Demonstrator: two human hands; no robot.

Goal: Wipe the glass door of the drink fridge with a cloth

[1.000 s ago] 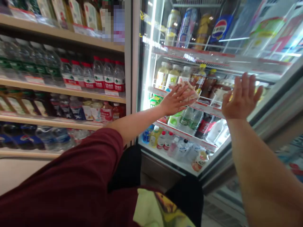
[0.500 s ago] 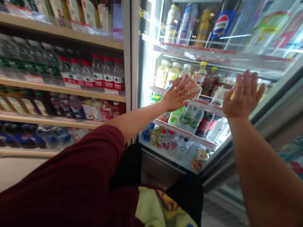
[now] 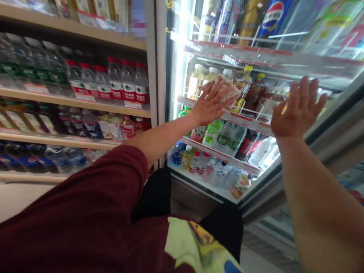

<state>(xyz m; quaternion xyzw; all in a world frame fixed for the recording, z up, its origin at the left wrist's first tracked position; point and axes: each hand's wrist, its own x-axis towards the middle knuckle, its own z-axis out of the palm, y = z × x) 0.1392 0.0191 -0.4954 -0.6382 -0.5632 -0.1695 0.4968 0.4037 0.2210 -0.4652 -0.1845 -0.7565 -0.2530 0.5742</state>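
Note:
My left hand (image 3: 209,106) lies flat with its fingers spread over a pale, crumpled cloth (image 3: 231,93), holding it against the glass door of the lit drinks fridge. Part of the cloth sticks out beyond the fingertips. To the right, my right hand (image 3: 294,112) is open, palm toward the glass and fingers apart, with nothing in it. It appears to rest on the door, though contact is hard to make out. Behind the glass stand several bottles, among them a yellow-capped bottle (image 3: 247,77) close to the cloth and a Pepsi bottle (image 3: 273,17) higher up.
Wooden shelves (image 3: 113,108) on the left carry rows of bottles, including red-capped water bottles (image 3: 116,81). A vertical post (image 3: 159,76) separates them from the fridge. Slanting along the right is a metal door frame (image 3: 267,193). My knees are close to the fridge's base.
The view has shifted slightly, so the shelves and fridge contents sit a little differently. Both hands stay at the glass; the right appears slightly higher and farther right. The cloth remains under my left hand.

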